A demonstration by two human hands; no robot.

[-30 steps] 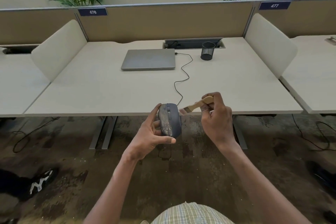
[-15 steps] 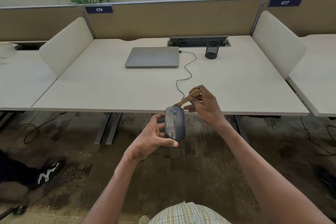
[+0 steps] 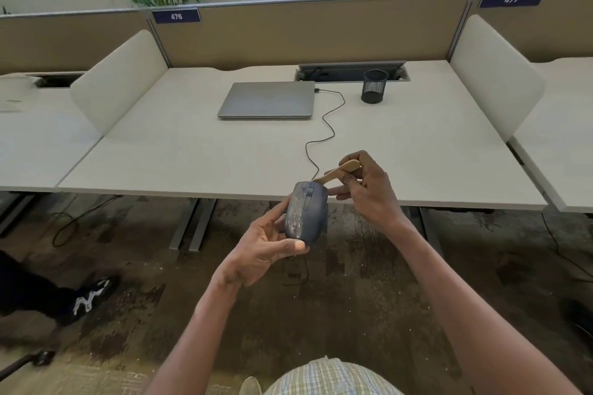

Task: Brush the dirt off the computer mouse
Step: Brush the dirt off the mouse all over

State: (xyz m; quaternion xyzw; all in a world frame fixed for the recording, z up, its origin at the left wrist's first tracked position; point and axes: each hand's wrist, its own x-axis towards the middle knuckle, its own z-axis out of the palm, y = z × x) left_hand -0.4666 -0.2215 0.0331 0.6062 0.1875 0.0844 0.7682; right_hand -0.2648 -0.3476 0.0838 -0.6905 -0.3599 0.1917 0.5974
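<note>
Both hands are working in front of the near edge of the desk point(image 3: 192, 151), above the floor. Seen from the head camera, the left hand point(image 3: 261, 247) is cradling the computer mouse point(image 3: 306, 213), thumb curled under its rear end and fingers wrapping its left side, so the mouse is held in the air, tilted with its top facing the camera. Pale dirt is showing along the mouse's left flank. The right hand point(image 3: 369, 189) is pinching the wooden handle of the brush point(image 3: 340, 170), whose bristle end is disappearing behind the front tip of the mouse, so I cannot tell whether the bristles are touching it. The mouse cable point(image 3: 324, 135) is trailing back to the closed laptop point(image 3: 268, 99), with a black mesh cup point(image 3: 373, 86) standing near it. Most of the dirt looks unbrushed, so the job seems early. The risk I judge from here is that a hard stroke along the flank could be levering the mouse out of that light hold, dropping it onto the floor, or tugging the cable taut.
</note>
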